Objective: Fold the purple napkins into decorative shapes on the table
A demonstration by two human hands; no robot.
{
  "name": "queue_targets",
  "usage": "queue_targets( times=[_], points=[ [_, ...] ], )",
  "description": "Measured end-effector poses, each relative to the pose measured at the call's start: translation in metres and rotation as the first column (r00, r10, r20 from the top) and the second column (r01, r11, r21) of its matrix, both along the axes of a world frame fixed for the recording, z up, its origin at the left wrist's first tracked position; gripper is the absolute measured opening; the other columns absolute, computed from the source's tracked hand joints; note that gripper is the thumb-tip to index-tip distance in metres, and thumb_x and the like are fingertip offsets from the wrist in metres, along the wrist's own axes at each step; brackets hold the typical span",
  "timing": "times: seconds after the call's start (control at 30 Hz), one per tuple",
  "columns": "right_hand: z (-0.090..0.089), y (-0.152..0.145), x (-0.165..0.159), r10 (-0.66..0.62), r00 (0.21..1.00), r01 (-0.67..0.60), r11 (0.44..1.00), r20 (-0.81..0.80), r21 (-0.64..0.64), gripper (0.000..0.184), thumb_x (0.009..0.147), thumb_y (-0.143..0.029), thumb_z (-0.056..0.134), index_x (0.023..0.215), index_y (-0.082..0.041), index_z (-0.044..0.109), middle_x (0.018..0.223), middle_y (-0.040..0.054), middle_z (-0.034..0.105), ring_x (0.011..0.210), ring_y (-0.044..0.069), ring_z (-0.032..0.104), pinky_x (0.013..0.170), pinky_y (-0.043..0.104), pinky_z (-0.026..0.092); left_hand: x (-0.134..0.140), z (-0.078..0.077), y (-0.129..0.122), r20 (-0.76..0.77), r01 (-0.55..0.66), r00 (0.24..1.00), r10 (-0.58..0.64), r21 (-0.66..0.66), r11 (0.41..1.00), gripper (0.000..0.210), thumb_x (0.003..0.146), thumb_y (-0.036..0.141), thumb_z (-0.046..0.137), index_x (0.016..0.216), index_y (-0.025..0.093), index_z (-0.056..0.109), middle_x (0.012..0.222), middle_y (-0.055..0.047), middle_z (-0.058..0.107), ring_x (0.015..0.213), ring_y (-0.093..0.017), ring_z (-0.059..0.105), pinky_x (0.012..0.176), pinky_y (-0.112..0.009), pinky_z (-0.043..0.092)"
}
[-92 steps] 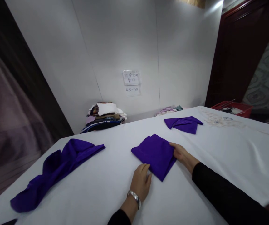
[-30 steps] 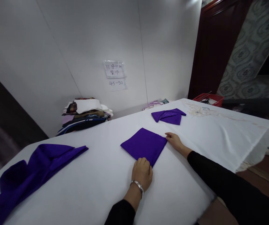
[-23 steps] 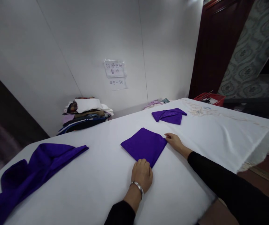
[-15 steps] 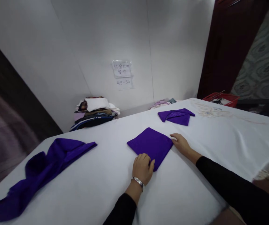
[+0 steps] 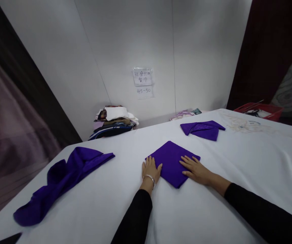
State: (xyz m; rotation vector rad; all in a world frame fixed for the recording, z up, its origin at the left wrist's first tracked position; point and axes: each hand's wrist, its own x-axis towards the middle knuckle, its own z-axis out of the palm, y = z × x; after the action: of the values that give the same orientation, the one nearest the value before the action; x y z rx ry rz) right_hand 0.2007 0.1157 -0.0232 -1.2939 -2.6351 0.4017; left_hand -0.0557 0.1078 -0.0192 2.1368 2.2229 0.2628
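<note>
Purple cloth point(image 5: 172, 162) lies folded on the desk point(image 5: 105, 206), partly under your left hand point(image 5: 151, 169), thumb apart from its fingers, and your right hand point(image 5: 196, 170), fingers spread. Beyond the right hand lies another folded cloth point(image 5: 205, 129); left of the left hand, a rumpled cloth point(image 5: 62, 179).

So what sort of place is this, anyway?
Possibly an indoor fabric workroom, though I can't be sure: purple cloths lie on a white-covered table, mixed fabrics are piled beyond it, and a handwritten sign is on the wall.
</note>
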Motion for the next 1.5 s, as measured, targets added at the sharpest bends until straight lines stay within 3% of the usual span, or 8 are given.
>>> queue_targets(
  times=[0.27,0.53,0.77,0.9,1.07,1.3,1.4,1.5],
  points=[
    [0.025,-0.015,-0.024,0.096,0.995,-0.096,0.995,-0.023,-0.007,0.06,0.086,-0.057,0.029,0.138,-0.027,0.026,0.146,0.0053,0.016,0.133,0.025,0.008,0.105,0.047,-0.002,0.003,0.004,-0.005,-0.022,-0.078,0.997,0.078,-0.01,0.997,0.07,0.082,0.056,0.017,0.134,0.011,0.03,0.143,-0.01,0.026,0.133,-0.026,0.013,0.107,-0.046,0.013],
    [0.019,-0.016,-0.035,0.142,0.99,-0.142,0.984,-0.001,-0.108,0.065,0.085,-0.06,0.029,0.138,-0.025,0.024,0.146,0.0078,0.014,0.133,0.025,0.009,0.104,0.049,-0.001,0.002,-0.004,-0.001,-0.052,-0.121,0.991,0.12,-0.015,0.993,0.076,0.081,0.059,0.014,0.134,0.007,0.028,0.144,-0.011,0.024,0.134,-0.026,0.012,0.106,-0.048,0.012],
    [0.049,-0.031,-0.062,0.262,0.963,-0.266,0.961,-0.057,-0.073,0.067,0.085,-0.06,0.029,0.14,-0.023,0.019,0.146,0.0101,0.013,0.133,0.025,0.006,0.104,0.05,-0.003,0.0,-0.002,0.0,-0.07,-0.11,0.992,0.106,-0.049,0.993,0.073,0.082,0.058,0.014,0.134,0.009,0.029,0.144,-0.012,0.022,0.133,-0.026,0.013,0.106,-0.049,0.012],
    [0.039,-0.056,-0.081,0.387,0.916,-0.397,0.912,-0.101,-0.102,0.074,0.083,-0.061,0.034,0.141,-0.019,0.014,0.145,0.0136,0.015,0.133,0.027,0.007,0.104,0.051,-0.001,-0.001,-0.001,0.0,-0.07,-0.1,0.993,0.099,-0.025,0.995,0.071,0.082,0.058,0.016,0.134,0.012,0.03,0.144,-0.013,0.024,0.133,-0.027,0.013,0.105,-0.049,0.014],
    [0.026,-0.083,-0.077,0.365,0.916,-0.382,0.92,-0.165,-0.089,0.075,0.082,-0.059,0.039,0.14,-0.018,0.016,0.144,0.0159,0.014,0.132,0.029,0.009,0.104,0.052,0.004,-0.001,-0.003,0.002,-0.072,-0.09,0.993,0.09,-0.004,0.996,0.073,0.082,0.058,0.017,0.133,0.008,0.03,0.143,-0.014,0.026,0.133,-0.027,0.014,0.105,-0.05,0.016],
    [0.046,-0.104,-0.065,0.459,0.861,-0.482,0.874,-0.219,-0.062,0.067,0.085,-0.051,0.042,0.139,-0.018,0.022,0.144,0.0131,0.018,0.132,0.023,0.014,0.107,0.043,0.009,0.001,0.008,0.001,-0.064,-0.099,0.993,0.098,-0.007,0.995,0.069,0.083,0.054,0.021,0.133,0.007,0.03,0.143,-0.014,0.025,0.133,-0.026,0.015,0.104,-0.051,0.017],
    [0.054,-0.094,-0.056,0.399,0.885,-0.417,0.909,-0.24,-0.027,0.067,0.085,-0.051,0.042,0.139,-0.019,0.02,0.144,0.0111,0.019,0.133,0.021,0.013,0.107,0.042,0.008,0.004,0.016,-0.004,-0.033,-0.074,0.997,0.074,0.015,0.997,0.066,0.085,0.051,0.023,0.134,0.009,0.028,0.145,-0.012,0.021,0.134,-0.026,0.013,0.104,-0.051,0.017],
    [0.05,-0.067,-0.033,0.185,0.951,-0.182,0.983,-0.246,0.036,0.062,0.085,-0.049,0.042,0.138,-0.019,0.027,0.143,0.0096,0.025,0.132,0.021,0.017,0.107,0.043,0.009,0.017,0.02,-0.02,-0.024,0.049,0.999,-0.047,0.082,0.995,0.06,0.086,0.047,0.025,0.133,0.01,0.03,0.145,-0.012,0.022,0.133,-0.026,0.013,0.105,-0.051,0.015]
  ],
)
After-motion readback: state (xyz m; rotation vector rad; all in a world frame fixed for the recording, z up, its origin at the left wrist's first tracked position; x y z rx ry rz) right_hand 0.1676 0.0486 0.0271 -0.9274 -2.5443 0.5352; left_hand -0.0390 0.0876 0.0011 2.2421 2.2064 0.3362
